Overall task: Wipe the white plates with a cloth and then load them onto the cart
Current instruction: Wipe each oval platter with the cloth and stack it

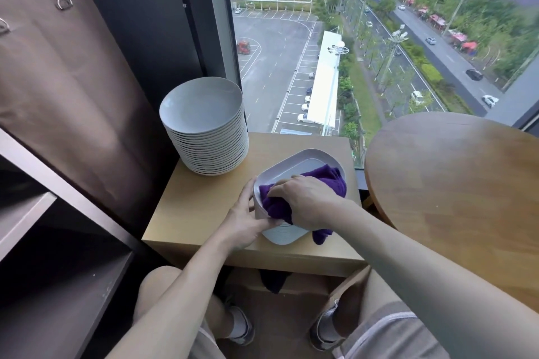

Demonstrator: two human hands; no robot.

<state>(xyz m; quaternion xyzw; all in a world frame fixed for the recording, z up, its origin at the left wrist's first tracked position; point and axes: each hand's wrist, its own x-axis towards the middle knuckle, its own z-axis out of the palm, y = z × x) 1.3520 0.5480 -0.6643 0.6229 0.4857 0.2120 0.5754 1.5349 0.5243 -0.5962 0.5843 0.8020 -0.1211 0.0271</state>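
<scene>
Right hand [306,201]: the forearm enters from the near right and crosses over the near edge of the round wooden table [455,189]. The wrist is bent downward, and the knuckles face up. The fingers are curled around a bunched purple cloth [329,181], grasping it and pressing it into the hollow of a white square plate [303,160].

Left hand [245,221]: the forearm rises from the near centre, between the knees. The hand clasps the plate's near-left corner. The thumb lies along the outer wall, and the fingers wrap the left rim.

Plate: it has rounded corners and a raised rim. It is tilted, so its hollow faces up and away while its ringed underside shows toward the viewer. Whether its lower edge touches the table cannot be told. The cloth covers most of the near half of the hollow, and one tail hangs past the near-right edge.

Support: the plate is held over the near-right part of a small wooden table [198,207]. A tall stack of round white plates [204,125] stands on the table's far-left corner, near the square plate but apart from it.

Surroundings: a window [379,38] behind the table overlooks a car park and a road. A brown curtain [58,81] with metal clips hangs at the far left. A dark shelf unit [58,242] stands at the near left. The person's shorts and shoes appear below the table.
</scene>
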